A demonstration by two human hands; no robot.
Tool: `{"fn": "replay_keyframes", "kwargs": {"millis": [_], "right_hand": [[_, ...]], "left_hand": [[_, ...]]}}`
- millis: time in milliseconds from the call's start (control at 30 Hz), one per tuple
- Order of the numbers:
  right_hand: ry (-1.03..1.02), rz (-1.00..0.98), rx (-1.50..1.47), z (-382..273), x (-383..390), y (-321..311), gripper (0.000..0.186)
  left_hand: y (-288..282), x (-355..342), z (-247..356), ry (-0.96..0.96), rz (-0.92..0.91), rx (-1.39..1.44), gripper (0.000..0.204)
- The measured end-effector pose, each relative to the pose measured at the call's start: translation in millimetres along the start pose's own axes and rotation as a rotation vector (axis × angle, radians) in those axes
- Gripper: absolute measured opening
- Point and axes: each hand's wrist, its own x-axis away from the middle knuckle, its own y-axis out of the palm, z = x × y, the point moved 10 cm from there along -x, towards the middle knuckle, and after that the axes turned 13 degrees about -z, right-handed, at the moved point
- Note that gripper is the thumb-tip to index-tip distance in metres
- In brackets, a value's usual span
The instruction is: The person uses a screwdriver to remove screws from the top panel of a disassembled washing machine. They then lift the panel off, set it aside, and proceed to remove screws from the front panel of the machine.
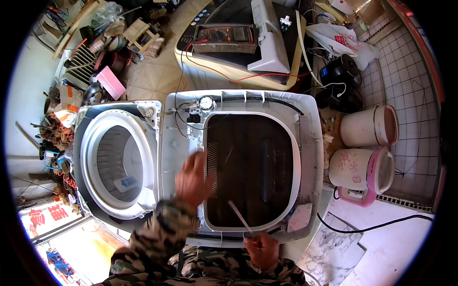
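In front of me lies the grey-white top cover of a washing machine (pixel 311 143), its underside up, with a large rounded opening in the middle. At its upper left are a round white part (pixel 206 103) and a small black component with thin wires. My left hand (pixel 192 180) is over the cover's left part, beside the slotted strip (pixel 213 167) along the opening; its fingers are curled together, and what they pinch is hidden. Near the front edge, my right hand (pixel 263 250) is closed around a screwdriver (pixel 240 216), its long pale shaft slanting up-left across the dark opening.
An open washer tub (pixel 87 157) stands close on the left. Beyond the cover, a multimeter (pixel 224 38) with red and black leads rests on another machine (pixel 238 78). Two pale containers (pixel 365 127) stand at right, near a black cable (pixel 367 231). Tools and parts clutter the far left.
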Motion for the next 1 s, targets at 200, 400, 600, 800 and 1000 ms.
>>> {"fn": "replay_keyframes", "kwargs": {"millis": [200, 400, 600, 800, 1000], "right_hand": [[-0.024, 0.082, -0.092, -2, -4, -49, 0.024], [-0.066, 0.099, -0.053, 27, 11, -62, 0.027], [-0.066, 0.109, -0.101, 48, 16, -68, 0.026], [-0.002, 0.142, -0.076, 52, 18, -88, 0.024], [0.103, 0.223, -0.122, 76, 24, -93, 0.023]], "left_hand": [[-4, -104, -70, -0.323, -0.092, -0.504, 0.042], [-7, -130, -29, 0.136, -0.258, -0.793, 0.016], [-158, -225, 63, 0.192, -0.190, 0.400, 0.021], [-235, -271, 70, 0.261, 0.239, 0.763, 0.031], [-6, -97, -11, 0.324, -0.230, 0.881, 0.035]]}}
